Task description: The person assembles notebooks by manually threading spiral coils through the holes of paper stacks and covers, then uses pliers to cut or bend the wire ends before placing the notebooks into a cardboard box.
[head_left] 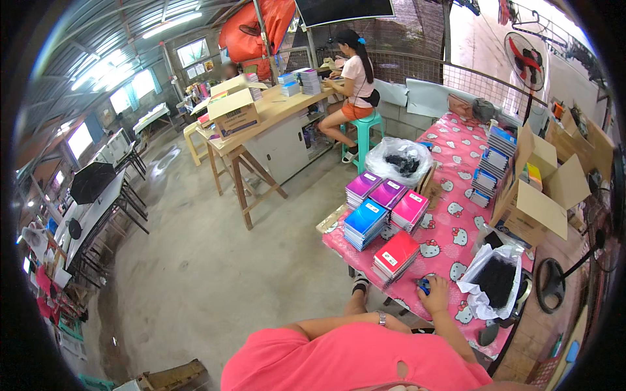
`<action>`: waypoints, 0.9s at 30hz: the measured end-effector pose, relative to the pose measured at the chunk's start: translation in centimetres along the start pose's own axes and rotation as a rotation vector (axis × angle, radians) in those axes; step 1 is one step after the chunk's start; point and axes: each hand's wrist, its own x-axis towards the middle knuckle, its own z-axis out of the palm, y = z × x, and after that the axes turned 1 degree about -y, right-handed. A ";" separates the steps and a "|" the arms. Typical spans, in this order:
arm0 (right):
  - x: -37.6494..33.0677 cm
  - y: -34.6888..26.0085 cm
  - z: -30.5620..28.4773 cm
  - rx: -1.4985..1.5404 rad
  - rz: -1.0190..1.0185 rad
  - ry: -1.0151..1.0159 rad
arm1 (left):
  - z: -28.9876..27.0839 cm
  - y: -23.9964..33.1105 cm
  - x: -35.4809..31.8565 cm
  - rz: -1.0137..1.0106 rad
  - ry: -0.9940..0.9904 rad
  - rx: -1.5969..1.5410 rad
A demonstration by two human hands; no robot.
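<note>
My right hand (435, 294) rests at the near edge of a table covered in a pink cartoon-print cloth (456, 195), its fingers closed over a small blue object (424, 285). Just left of it and farther from me lies a stack of red notebooks (396, 255). Further back are a blue stack (365, 221), a pink stack (411, 208) and two purple stacks (375, 188). To the hand's right, a white plastic bag (479, 303) holds black items. My left forearm with a wristwatch (381, 318) lies low by my knee; its hand is mostly hidden.
An open cardboard box (541, 195) and more notebook stacks (492, 163) sit on the table's far right. A clear bag of black items (401, 159) lies behind the stacks. Another person (355, 78) sits on a teal stool at a wooden bench. A black fan (551, 283) stands right.
</note>
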 end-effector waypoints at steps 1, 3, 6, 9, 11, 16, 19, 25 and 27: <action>-0.1 0.1 0.1 0.002 -0.004 0.001 | -0.1 -0.3 -0.3 -0.023 0.006 0.001; 0.1 0.2 0.2 0.016 -0.009 0.002 | -0.2 -1.1 -0.9 -0.062 0.034 0.004; 0.0 0.4 0.6 0.008 -0.005 0.008 | -0.3 -2.1 -1.7 -0.122 0.078 0.006; -0.2 0.6 0.7 0.007 -0.013 0.023 | -0.5 -3.0 -2.0 -0.180 0.109 0.008; -0.2 0.4 0.4 0.004 -0.019 0.028 | -0.4 -3.5 -2.1 -0.212 0.126 0.004; -0.5 1.1 0.9 -0.004 -0.047 0.053 | -0.6 -4.5 -2.5 -0.282 0.176 0.014; -0.7 0.8 0.8 0.026 -0.026 0.054 | -0.4 -5.1 -2.7 -0.329 0.200 0.004; -0.7 0.7 0.8 -0.006 -0.030 0.039 | -0.3 -6.1 -3.3 -0.384 0.241 0.002; -0.7 1.0 0.9 0.003 -0.025 0.059 | -0.4 -6.2 -3.3 -0.396 0.251 -0.001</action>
